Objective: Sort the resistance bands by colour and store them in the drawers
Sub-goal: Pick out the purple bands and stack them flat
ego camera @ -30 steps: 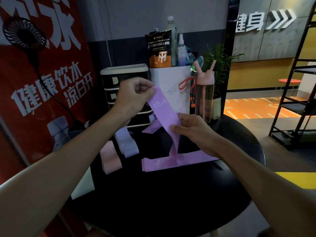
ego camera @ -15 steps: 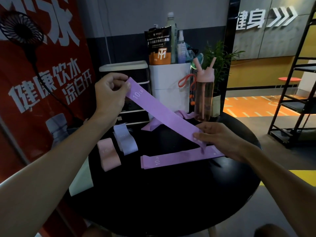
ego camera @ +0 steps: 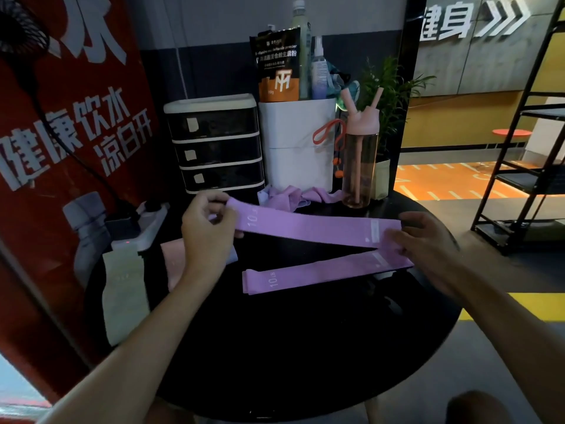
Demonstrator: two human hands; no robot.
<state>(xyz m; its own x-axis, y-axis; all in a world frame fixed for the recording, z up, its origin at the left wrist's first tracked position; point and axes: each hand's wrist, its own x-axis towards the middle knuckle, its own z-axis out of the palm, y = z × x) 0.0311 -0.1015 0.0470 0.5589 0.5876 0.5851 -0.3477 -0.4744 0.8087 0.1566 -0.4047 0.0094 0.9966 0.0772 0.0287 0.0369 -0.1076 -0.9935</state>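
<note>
Head view only. Pinching one purple band [ego camera: 312, 228] by both ends, left hand [ego camera: 208, 234] at the "10 LB" end, right hand [ego camera: 428, 243] curled round the other, and holding it stretched flat just above the bench [ego camera: 275, 347]. Hovering over a second purple band [ego camera: 321, 275] laid flat on the bench, nearly touching it at the right. Likely mid-sort, pairing the purples. Next probably calls for lowering onto the match, squaring edges, then folding small enough for the closed drawers [ego camera: 217, 148] at the back. Leaving a tangled heap of bands [ego camera: 290, 197] in front of them unsorted.
</note>
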